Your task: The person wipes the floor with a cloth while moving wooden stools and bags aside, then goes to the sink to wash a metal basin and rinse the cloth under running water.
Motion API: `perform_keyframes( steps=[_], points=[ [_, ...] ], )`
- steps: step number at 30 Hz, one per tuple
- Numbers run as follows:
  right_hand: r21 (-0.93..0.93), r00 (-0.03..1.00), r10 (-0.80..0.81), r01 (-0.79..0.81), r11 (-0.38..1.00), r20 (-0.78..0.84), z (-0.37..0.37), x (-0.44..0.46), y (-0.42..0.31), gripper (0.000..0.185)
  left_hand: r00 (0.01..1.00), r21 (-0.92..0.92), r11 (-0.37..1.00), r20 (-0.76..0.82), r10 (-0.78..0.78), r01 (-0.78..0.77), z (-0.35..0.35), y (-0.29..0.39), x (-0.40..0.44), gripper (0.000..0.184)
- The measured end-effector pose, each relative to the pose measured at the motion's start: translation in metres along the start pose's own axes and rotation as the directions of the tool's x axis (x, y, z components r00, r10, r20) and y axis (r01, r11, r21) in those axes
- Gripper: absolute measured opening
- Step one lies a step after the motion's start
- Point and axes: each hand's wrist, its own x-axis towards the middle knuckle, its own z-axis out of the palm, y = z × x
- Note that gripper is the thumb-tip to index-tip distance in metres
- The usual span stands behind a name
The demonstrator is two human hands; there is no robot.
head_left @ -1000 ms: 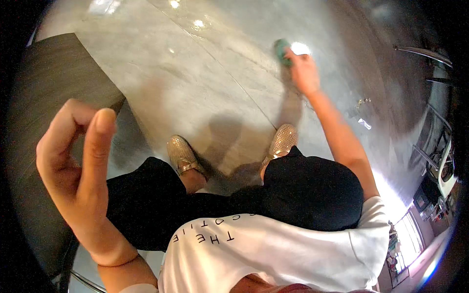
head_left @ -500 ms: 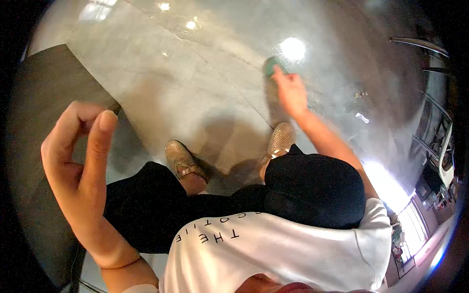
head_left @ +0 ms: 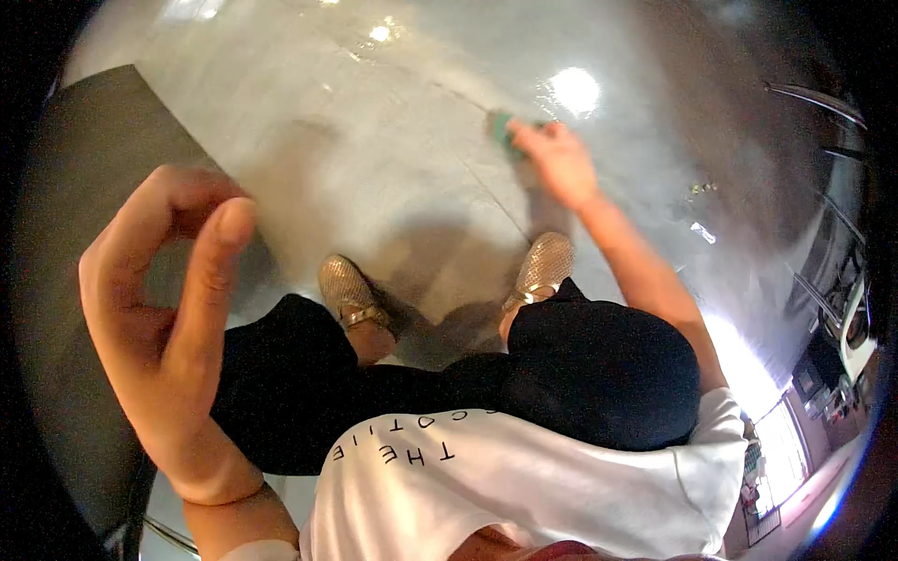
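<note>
My right hand (head_left: 561,168) is stretched out ahead over the floor. Its thumb and fingers are closed on a small teal-green object (head_left: 502,131), too blurred to name. My left hand (head_left: 159,290) is raised close to the camera in front of the dark tabletop (head_left: 84,187). Its fingers curl round towards the thumb in a pinch. The fingertips are partly hidden behind the thumb, and anything between them cannot be made out.
Below is a shiny grey floor (head_left: 393,140) with bright reflections. My two woven shoes (head_left: 348,290) rest on it, under my black-trousered legs (head_left: 599,365). Metal chair legs (head_left: 818,98) stand at the right edge, near a bright window (head_left: 781,449).
My right hand has moved slightly back towards me with the green object, which now sits further left. My left hand has shifted a little to the right, its fingers still curled.
</note>
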Motion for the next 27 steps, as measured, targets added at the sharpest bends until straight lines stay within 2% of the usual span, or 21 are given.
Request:
perform_keyframes(
  steps=[1, 2, 4, 6, 7, 8, 10, 11, 12, 13, 14, 15, 16, 18, 19, 20, 21, 22, 24, 25, 27],
  points=[
    [0.063, 0.975, 0.224, -0.223, 0.973, -0.004, -0.008, 0.013, 0.012, 0.048, 0.999, 0.013, 1.000, 0.036, 0.026, -0.027, 0.000, -0.001, -0.003, 0.014],
    [0.030, 0.965, 0.201, -0.199, 0.980, -0.166, -0.013, 0.025, 0.023, 0.046, 0.996, 0.025, 0.998, 0.071, 0.053, -0.055, 0.000, -0.002, -0.005, 0.017],
    [-0.082, 0.963, 0.184, -0.204, 0.976, -0.199, -0.018, 0.046, 0.013, 0.044, 0.999, 0.011, 1.000, 0.042, -0.011, 0.010, 0.002, 0.000, -0.004, 0.015],
    [0.073, 0.959, 0.283, -0.280, 0.957, -0.027, -0.006, 0.059, -0.030, 0.039, 0.990, 0.009, 0.991, 0.044, -0.131, 0.130, 0.001, 0.008, -0.001, 0.013],
    [0.433, 0.818, 0.507, -0.575, 0.694, 0.272, -0.009, 0.069, -0.057, 0.035, 0.995, 0.029, 0.996, 0.043, -0.088, 0.087, 0.001, 0.006, 0.000, 0.013],
    [0.031, 0.992, -0.117, 0.115, 0.993, 0.048, 0.012, 0.053, -0.068, 0.034, 0.997, 0.040, 0.997, 0.042, -0.071, 0.069, 0.001, 0.006, 0.001, 0.013],
    [-0.005, 0.942, -0.298, 0.302, 0.953, 0.153, 0.001, 0.062, -0.068, 0.038, 0.997, 0.052, 0.997, 0.049, -0.055, 0.053, 0.002, 0.008, 0.004, 0.013],
    [0.009, 0.944, -0.294, 0.296, 0.955, 0.153, -0.002, 0.071, -0.058, 0.038, 0.996, 0.054, 0.997, 0.069, -0.056, 0.052, 0.003, 0.009, 0.005, 0.013],
    [0.013, 0.996, -0.081, 0.080, 0.997, 0.035, -0.003, 0.085, -0.036, 0.040, 0.994, 0.061, 0.996, 0.081, -0.067, 0.063, 0.005, 0.007, 0.004, 0.013],
    [0.035, 0.987, 0.136, -0.133, 0.990, -0.082, -0.003, 0.094, -0.019, 0.041, 1.000, 0.067, 0.998, 0.027, -0.011, 0.009, 0.009, 0.005, 0.001, 0.012],
    [0.039, 0.988, 0.135, -0.132, 0.990, -0.076, -0.001, 0.094, -0.011, 0.041, 1.000, 0.070, 0.997, 0.006, 0.015, -0.015, 0.010, 0.006, 0.000, 0.012],
    [-0.091, 0.983, 0.013, -0.030, 0.995, -0.184, -0.005, 0.091, -0.013, 0.039, 0.999, 0.073, 0.997, -0.014, 0.040, -0.038, 0.011, 0.007, 0.000, 0.011],
    [-0.232, 0.952, -0.125, 0.059, 0.971, -0.280, -0.008, 0.089, -0.018, 0.037, 0.999, 0.080, 0.995, -0.006, -0.051, 0.051, 0.009, 0.009, 0.001, 0.011],
    [0.058, 0.998, 0.012, -0.016, 0.998, 0.068, -0.012, 0.063, -0.070, 0.033, 0.989, 0.089, 0.985, -0.003, -0.151, 0.151, 0.008, 0.011, 0.006, 0.011],
    [0.390, 0.804, 0.380, -0.565, 0.727, 0.457, 0.007, 0.059, -0.094, 0.029, 0.989, 0.084, 0.985, 0.000, -0.149, 0.148, 0.009, 0.011, 0.008, 0.012],
    [0.292, 0.982, -0.080, 0.027, 0.956, 0.169, 0.043, 0.025, -0.100, 0.028, 0.988, 0.083, 0.985, 0.005, -0.152, 0.151, 0.011, 0.011, 0.009, 0.013],
    [0.026, 0.807, -0.590, 0.591, 0.807, -0.025, 0.076, -0.007, -0.106, 0.027, 0.988, 0.082, 0.985, 0.011, -0.156, 0.154, 0.013, 0.011, 0.010, 0.013],
    [0.037, 0.808, -0.589, 0.590, 0.807, -0.021, 0.089, -0.023, -0.108, 0.027, 0.992, 0.060, 0.990, 0.016, -0.129, 0.128, 0.016, 0.010, 0.011, 0.014],
    [0.197, 0.618, -0.784, 0.763, 0.616, 0.061, 0.102, -0.038, -0.111, 0.029, 0.995, 0.043, 0.995, 0.021, -0.094, 0.093, 0.017, 0.006, 0.011, 0.015],
    [0.196, 0.618, -0.784, 0.763, 0.616, 0.059, 0.093, -0.029, -0.109, 0.029, 0.996, 0.061, 0.995, 0.029, -0.079, 0.077, 0.016, 0.002, 0.012, 0.015],
    [0.176, 0.843, -0.536, 0.521, 0.836, 0.051, 0.068, -0.007, -0.096, 0.032, 0.996, 0.082, 0.994, 0.042, -0.072, 0.069, 0.013, 0.001, 0.009, 0.015]
  ],
)
